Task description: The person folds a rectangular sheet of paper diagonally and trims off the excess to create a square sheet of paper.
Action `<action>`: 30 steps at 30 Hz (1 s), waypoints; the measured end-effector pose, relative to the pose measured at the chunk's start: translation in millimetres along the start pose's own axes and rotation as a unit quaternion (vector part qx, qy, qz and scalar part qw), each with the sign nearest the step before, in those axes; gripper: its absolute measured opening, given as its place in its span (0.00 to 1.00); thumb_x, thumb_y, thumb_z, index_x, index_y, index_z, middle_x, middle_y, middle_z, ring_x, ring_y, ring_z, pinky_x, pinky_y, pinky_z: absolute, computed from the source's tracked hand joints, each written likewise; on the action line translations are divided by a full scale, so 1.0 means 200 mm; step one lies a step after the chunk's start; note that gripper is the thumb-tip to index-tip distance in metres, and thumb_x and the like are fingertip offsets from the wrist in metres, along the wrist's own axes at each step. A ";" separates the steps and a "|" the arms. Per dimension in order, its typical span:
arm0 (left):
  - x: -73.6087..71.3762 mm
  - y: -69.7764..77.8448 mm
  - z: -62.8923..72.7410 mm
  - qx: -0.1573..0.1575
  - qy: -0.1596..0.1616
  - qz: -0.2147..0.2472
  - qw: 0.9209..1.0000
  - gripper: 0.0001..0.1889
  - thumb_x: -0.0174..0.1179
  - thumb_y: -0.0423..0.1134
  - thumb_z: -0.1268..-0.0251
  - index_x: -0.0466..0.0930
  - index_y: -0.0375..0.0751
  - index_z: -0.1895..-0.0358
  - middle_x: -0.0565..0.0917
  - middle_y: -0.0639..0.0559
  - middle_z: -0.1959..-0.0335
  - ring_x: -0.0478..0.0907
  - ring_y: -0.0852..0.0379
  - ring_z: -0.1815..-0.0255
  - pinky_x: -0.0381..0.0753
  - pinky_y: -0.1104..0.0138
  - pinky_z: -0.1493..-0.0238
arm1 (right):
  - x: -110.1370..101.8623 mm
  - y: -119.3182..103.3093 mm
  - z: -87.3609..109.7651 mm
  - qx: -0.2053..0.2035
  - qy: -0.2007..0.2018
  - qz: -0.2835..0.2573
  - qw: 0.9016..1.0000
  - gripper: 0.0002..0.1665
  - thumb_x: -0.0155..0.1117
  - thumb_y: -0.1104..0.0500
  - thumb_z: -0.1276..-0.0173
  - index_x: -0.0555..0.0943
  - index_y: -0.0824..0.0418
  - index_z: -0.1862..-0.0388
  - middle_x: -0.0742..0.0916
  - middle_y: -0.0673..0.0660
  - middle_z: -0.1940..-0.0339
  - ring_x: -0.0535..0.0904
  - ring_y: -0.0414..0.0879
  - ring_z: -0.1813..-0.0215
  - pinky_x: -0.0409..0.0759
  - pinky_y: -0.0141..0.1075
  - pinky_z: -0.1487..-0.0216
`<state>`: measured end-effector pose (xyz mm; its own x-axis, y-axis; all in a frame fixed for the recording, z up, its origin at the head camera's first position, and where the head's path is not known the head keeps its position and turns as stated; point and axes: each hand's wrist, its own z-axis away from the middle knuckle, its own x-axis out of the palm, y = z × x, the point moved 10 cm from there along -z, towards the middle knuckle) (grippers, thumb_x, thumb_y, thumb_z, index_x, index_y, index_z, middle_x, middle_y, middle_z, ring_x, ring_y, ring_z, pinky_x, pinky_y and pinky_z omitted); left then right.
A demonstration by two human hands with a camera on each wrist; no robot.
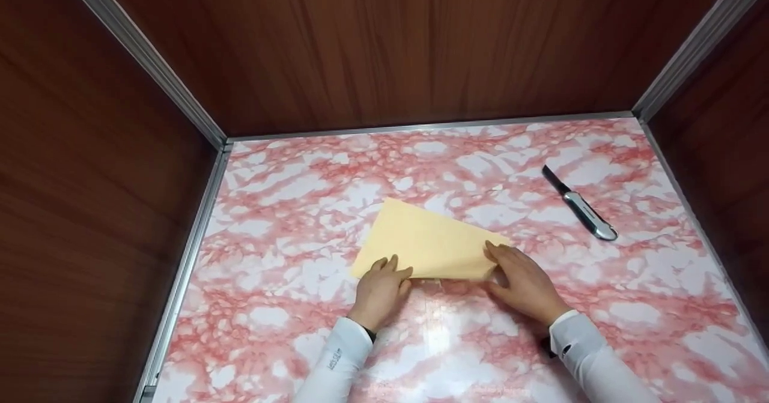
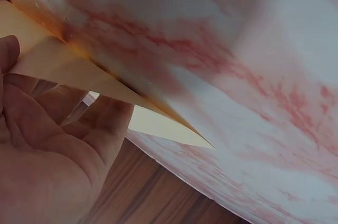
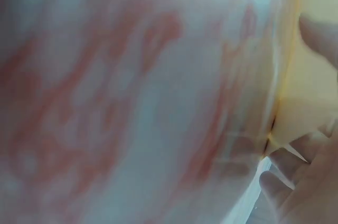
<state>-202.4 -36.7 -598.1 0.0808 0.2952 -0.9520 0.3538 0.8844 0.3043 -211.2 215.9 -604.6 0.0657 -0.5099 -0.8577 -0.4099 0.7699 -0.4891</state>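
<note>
A pale yellow sheet of paper [image 1: 429,238] lies in front of me in the head view, its near edge raised off the table. My left hand [image 1: 379,295] pinches that edge near the left corner, thumb on the near side and fingers over the top. At the right corner, my right hand [image 1: 528,283] holds the sheet between its thumb and fingers. The left wrist view shows the paper [image 2: 68,65] narrowing to a pointed corner. In the right wrist view the thumb [image 3: 321,39] lies against the paper; some fingertips are hidden behind it.
A knife [image 1: 580,205] with a black blade and grey handle lies to the right, beyond my right hand. The red-and-white marbled tabletop [image 1: 288,331] is bounded by dark wood panels [image 1: 420,48] at the back and sides, with metal edging [image 1: 186,259].
</note>
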 end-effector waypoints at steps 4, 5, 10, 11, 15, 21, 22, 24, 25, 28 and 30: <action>-0.01 -0.02 0.00 -0.005 -0.022 0.032 0.999 0.14 0.61 0.43 0.25 0.88 0.50 0.42 0.77 0.37 0.32 0.73 0.38 0.31 0.74 0.51 0.33 | -0.04 0.03 0.00 0.008 0.029 0.010 1.000 0.29 0.71 0.58 0.31 0.80 0.65 0.33 0.82 0.63 0.34 0.74 0.62 0.31 0.68 0.57 0.31; -0.01 -0.02 0.00 -0.007 -0.026 0.043 0.999 0.14 0.62 0.42 0.26 0.89 0.50 0.43 0.76 0.37 0.32 0.72 0.38 0.31 0.73 0.51 0.32 | -0.06 0.04 0.00 0.012 0.036 0.012 0.999 0.24 0.71 0.59 0.31 0.83 0.64 0.37 0.84 0.62 0.36 0.76 0.61 0.32 0.70 0.57 0.32; 0.00 -0.03 0.00 -0.013 -0.049 0.097 0.994 0.09 0.67 0.42 0.30 0.93 0.47 0.53 0.75 0.32 0.32 0.68 0.35 0.27 0.68 0.51 0.28 | -0.09 0.07 -0.01 0.042 0.056 0.010 0.997 0.09 0.72 0.57 0.31 0.89 0.60 0.55 0.88 0.59 0.46 0.81 0.58 0.40 0.76 0.56 0.38; 0.00 -0.03 0.00 -0.014 -0.050 0.105 0.993 0.09 0.67 0.43 0.30 0.93 0.46 0.55 0.75 0.31 0.32 0.68 0.34 0.27 0.68 0.51 0.28 | -0.09 0.08 -0.01 0.047 0.058 0.006 0.997 0.09 0.72 0.57 0.31 0.89 0.59 0.56 0.89 0.58 0.49 0.82 0.57 0.42 0.77 0.56 0.40; -0.01 -0.04 -0.01 -0.030 -0.044 0.127 0.991 0.12 0.64 0.47 0.27 0.91 0.43 0.61 0.79 0.34 0.36 0.69 0.35 0.28 0.68 0.50 0.28 | -0.11 0.08 -0.01 0.059 0.068 -0.003 0.996 0.08 0.72 0.55 0.30 0.89 0.58 0.58 0.89 0.55 0.57 0.84 0.54 0.50 0.80 0.54 0.47; -0.05 -0.07 -0.03 -0.055 -0.009 0.127 0.990 0.13 0.62 0.46 0.26 0.88 0.44 0.67 0.86 0.43 0.44 0.78 0.42 0.36 0.76 0.53 0.36 | -0.12 0.11 0.00 0.078 0.087 -0.014 0.993 0.10 0.70 0.56 0.29 0.88 0.59 0.53 0.89 0.57 0.57 0.84 0.55 0.51 0.80 0.54 0.49; -0.06 -0.08 -0.04 -0.058 -0.002 0.125 0.990 0.12 0.63 0.46 0.26 0.88 0.44 0.67 0.86 0.44 0.45 0.80 0.42 0.39 0.78 0.54 0.39 | -0.12 0.11 0.00 0.081 0.092 -0.015 0.992 0.10 0.70 0.56 0.29 0.88 0.60 0.53 0.90 0.57 0.56 0.84 0.56 0.51 0.80 0.55 0.48; -0.06 -0.09 -0.04 -0.064 0.011 0.120 0.991 0.12 0.63 0.46 0.26 0.87 0.44 0.68 0.86 0.45 0.46 0.81 0.44 0.44 0.82 0.55 0.46 | -0.13 0.11 0.00 0.084 0.100 -0.017 0.991 0.11 0.70 0.57 0.28 0.88 0.60 0.52 0.90 0.57 0.56 0.84 0.56 0.50 0.80 0.55 0.48; -0.07 -0.09 -0.04 -0.068 0.014 0.118 0.991 0.12 0.63 0.46 0.26 0.87 0.44 0.67 0.86 0.45 0.46 0.82 0.44 0.45 0.82 0.56 0.48 | -0.13 0.12 0.00 0.086 0.104 -0.018 0.991 0.11 0.70 0.57 0.28 0.88 0.60 0.52 0.90 0.57 0.56 0.85 0.56 0.51 0.80 0.55 0.48; -0.06 -0.11 -0.05 -0.082 0.017 0.115 0.990 0.12 0.62 0.46 0.25 0.85 0.43 0.66 0.85 0.45 0.50 0.81 0.45 0.51 0.82 0.56 0.54 | -0.13 0.12 0.01 0.092 0.108 -0.016 0.990 0.10 0.70 0.57 0.28 0.88 0.59 0.52 0.89 0.56 0.58 0.84 0.55 0.54 0.81 0.54 0.51; -0.06 -0.12 -0.06 -0.091 0.017 0.114 0.989 0.13 0.61 0.46 0.25 0.83 0.42 0.66 0.84 0.46 0.54 0.80 0.46 0.54 0.81 0.56 0.55 | -0.13 0.12 0.00 0.098 0.105 -0.016 0.989 0.10 0.69 0.56 0.28 0.88 0.59 0.52 0.89 0.55 0.59 0.84 0.53 0.56 0.80 0.53 0.53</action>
<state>-223.4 -57.1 -593.0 0.1059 0.5038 -0.8573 0.1567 0.8429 0.5147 -222.1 247.8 -593.8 -0.1236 -0.5883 -0.7991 -0.2247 0.8010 -0.5549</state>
